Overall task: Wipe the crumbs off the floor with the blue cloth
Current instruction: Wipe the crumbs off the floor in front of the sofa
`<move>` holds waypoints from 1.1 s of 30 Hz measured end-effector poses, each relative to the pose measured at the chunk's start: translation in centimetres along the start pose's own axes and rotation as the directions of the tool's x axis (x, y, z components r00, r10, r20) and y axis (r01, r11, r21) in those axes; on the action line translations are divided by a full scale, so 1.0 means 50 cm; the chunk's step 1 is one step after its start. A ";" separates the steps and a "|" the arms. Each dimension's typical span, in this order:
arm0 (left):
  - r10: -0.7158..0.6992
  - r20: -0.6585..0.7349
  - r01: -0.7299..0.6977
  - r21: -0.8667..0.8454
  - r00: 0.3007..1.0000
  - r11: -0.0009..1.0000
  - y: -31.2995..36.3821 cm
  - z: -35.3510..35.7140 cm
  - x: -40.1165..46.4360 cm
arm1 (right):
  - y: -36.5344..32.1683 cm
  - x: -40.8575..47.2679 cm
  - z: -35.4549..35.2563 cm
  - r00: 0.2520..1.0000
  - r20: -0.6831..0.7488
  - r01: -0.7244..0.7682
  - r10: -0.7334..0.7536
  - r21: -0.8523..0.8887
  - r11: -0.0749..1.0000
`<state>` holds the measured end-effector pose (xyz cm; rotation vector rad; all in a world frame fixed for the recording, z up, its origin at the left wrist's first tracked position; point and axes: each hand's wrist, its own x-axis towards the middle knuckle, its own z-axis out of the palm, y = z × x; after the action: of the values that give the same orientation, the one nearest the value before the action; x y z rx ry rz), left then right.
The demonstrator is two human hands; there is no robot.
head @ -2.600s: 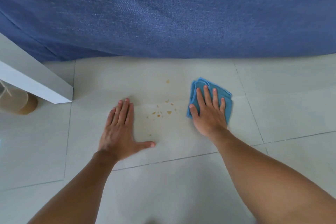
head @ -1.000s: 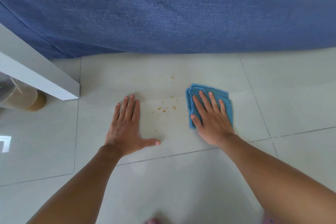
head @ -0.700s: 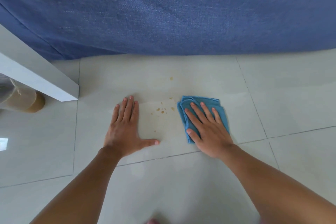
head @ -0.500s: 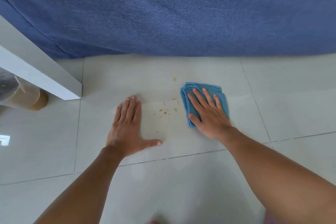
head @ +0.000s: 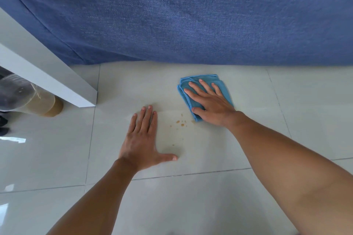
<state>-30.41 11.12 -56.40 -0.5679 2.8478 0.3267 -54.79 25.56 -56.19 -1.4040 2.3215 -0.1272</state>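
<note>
A folded blue cloth lies flat on the pale tiled floor. My right hand presses down on it with the fingers spread. Small brown crumbs are scattered on the tile just left of the cloth's near corner, and a few specks lie nearer to me. My left hand rests flat on the floor to the left of the crumbs, fingers together and thumb out, holding nothing.
A blue fabric sofa front runs across the back, close behind the cloth. A white furniture edge slants in from the left, with a clear plastic cup of brown drink lying under it.
My right hand has slid the cloth away from me toward the sofa and a little right. The lone crumb farther back is no longer visible. My left hand has stayed put.
</note>
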 end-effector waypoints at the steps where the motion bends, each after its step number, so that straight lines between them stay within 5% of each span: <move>1: 0.001 -0.001 -0.001 0.002 1.000 1.000 0.000 0.000 0.001 | 0.000 0.004 0.000 1.000 0.000 0.010 -0.010 -0.003 1.000; 5: -0.005 -0.006 0.005 -0.030 1.000 1.000 -0.003 0.003 -0.003 | -0.004 -0.001 0.010 0.999 -0.042 0.011 -0.014 -0.072 0.997; 14: -0.015 -0.013 0.014 -0.058 1.000 0.998 -0.002 0.000 -0.003 | -0.024 -0.111 0.072 0.957 -0.124 -0.270 0.262 -0.054 0.961; 19: -0.007 -0.004 0.007 -0.060 1.000 0.998 -0.003 -0.005 -0.004 | -0.098 -0.194 0.130 0.820 -0.206 -0.533 0.534 0.063 0.844; 23: 0.035 -0.013 -0.036 -0.061 0.999 0.998 -0.026 -0.010 -0.013 | -0.164 -0.232 0.166 0.751 -0.245 -0.606 0.613 0.111 0.788; 33: -0.010 -0.018 0.011 0.049 1.000 0.999 -0.032 0.005 -0.041 | -0.078 -0.125 0.087 0.872 -0.137 -0.462 0.469 0.084 0.883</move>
<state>-27.86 10.45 -56.41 -0.5784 2.8600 0.2510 -47.34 29.68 -57.08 -0.7955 2.6948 -0.1502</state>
